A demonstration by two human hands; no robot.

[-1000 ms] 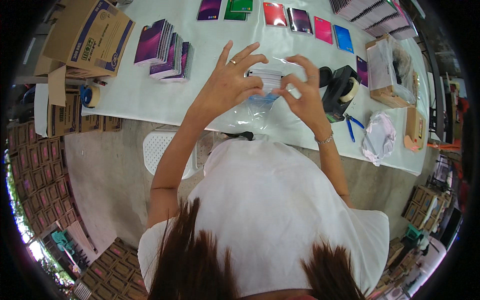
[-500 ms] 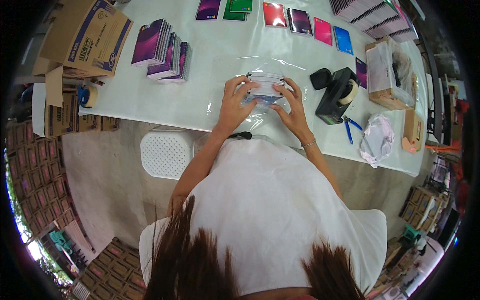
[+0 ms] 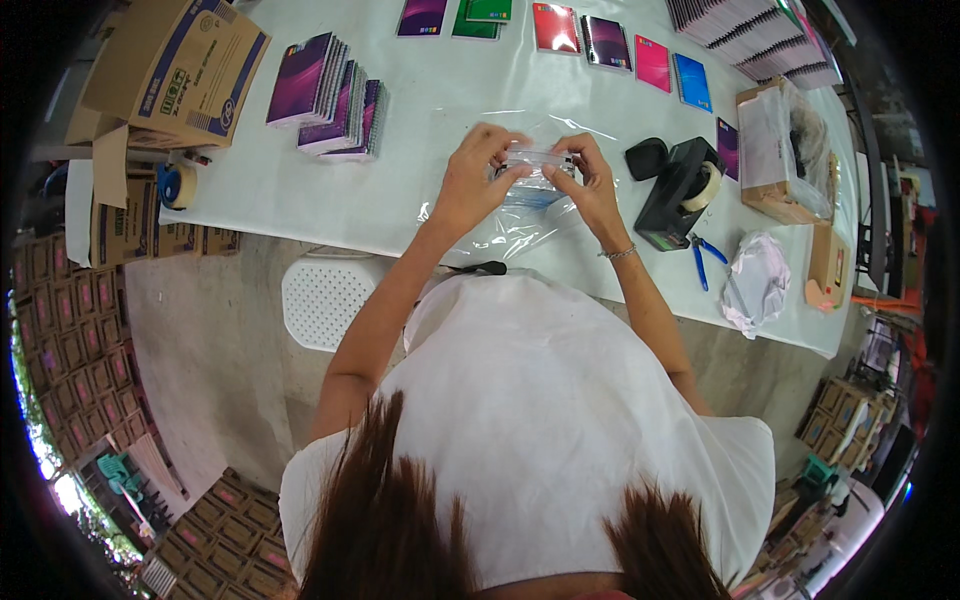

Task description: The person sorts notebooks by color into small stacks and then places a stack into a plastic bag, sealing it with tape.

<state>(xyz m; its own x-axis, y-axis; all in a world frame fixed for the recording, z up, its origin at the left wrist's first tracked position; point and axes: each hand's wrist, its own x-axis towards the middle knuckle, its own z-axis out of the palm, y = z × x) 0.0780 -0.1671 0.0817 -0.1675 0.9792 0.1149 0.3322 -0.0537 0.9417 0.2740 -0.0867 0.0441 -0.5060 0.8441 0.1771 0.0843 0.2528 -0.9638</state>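
Between my two hands stands a small stack of spiral notebooks (image 3: 533, 172), its white page edges up and some blue showing on the near side. Clear plastic film (image 3: 497, 238) lies under and around it, glossy with reflections. My left hand (image 3: 476, 178) grips the stack's left end, thumb on the near side and fingers curled over the far side, slightly blurred. At the right end my right hand (image 3: 592, 188) holds it the same way, thumb on the near side. The fingertips behind the stack are partly hidden.
Purple notebooks (image 3: 322, 95) stand stacked at left, near a cardboard box (image 3: 185, 75) and blue tape roll (image 3: 176, 187). Single notebooks (image 3: 607, 42) line the far side. On the right are a black tape dispenser (image 3: 672, 205), blue pliers (image 3: 705, 262), crumpled paper (image 3: 755, 285) and an open carton (image 3: 765, 195).
The stack has tipped, with less of its page edges showing. My left fingers have moved farther over its far side, and both hands have shifted slightly right.
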